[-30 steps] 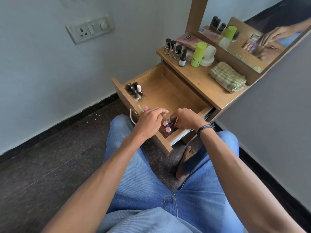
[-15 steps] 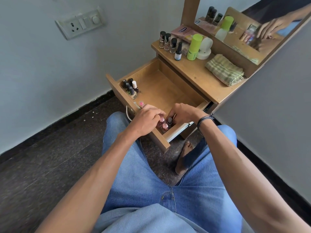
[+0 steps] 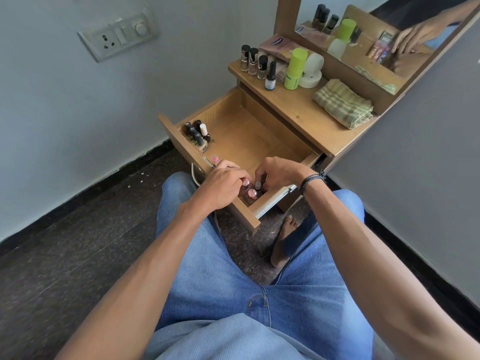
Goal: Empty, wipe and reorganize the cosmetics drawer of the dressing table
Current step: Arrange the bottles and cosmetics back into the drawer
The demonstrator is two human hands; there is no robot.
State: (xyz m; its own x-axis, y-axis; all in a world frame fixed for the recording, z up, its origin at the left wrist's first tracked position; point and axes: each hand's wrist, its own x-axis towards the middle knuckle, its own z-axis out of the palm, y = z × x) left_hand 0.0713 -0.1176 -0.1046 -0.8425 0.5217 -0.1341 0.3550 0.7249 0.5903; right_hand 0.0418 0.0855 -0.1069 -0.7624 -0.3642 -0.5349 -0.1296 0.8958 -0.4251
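Both hands are down in the open drawer (image 3: 262, 141), working its 5 o'clock corner by the front panel. The left hand (image 3: 223, 184) has its fingers curled in, pinching a rose-capped bottle (image 3: 245, 183). A second rose-capped one (image 3: 251, 194) stands upright just beside it. The right hand (image 3: 281, 172) is curled narrow over a grey-capped bottle (image 3: 258, 185). Whether it actually grips that bottle, I cannot tell, since the fingertips are hidden behind it.

Over at the drawer's 10 o'clock corner, a tight cluster of nail polish bottles (image 3: 198, 135) stands upright against the front panel, and a lone pink cap (image 3: 214, 159) peeks out between that cluster and the left hand. The rest of the drawer floor shows bare wood.

Up on the worktop (image 3: 306, 118) at 1 o'clock, a row of four black-capped bottles (image 3: 253, 62) waits beside a lime-green bottle (image 3: 294, 68), a white tub (image 3: 313, 71) and a pink packet (image 3: 276, 45). The folded checked cloth (image 3: 342, 103) lies well apart from the drawer, at 2 o'clock.

My read is that emptying and wiping look done, with the cloth put aside and the bottles grouped neatly in corners. That would make this the reorganizing stage, roughly midway. What is left is to get the worktop items back in and push the drawer closed.
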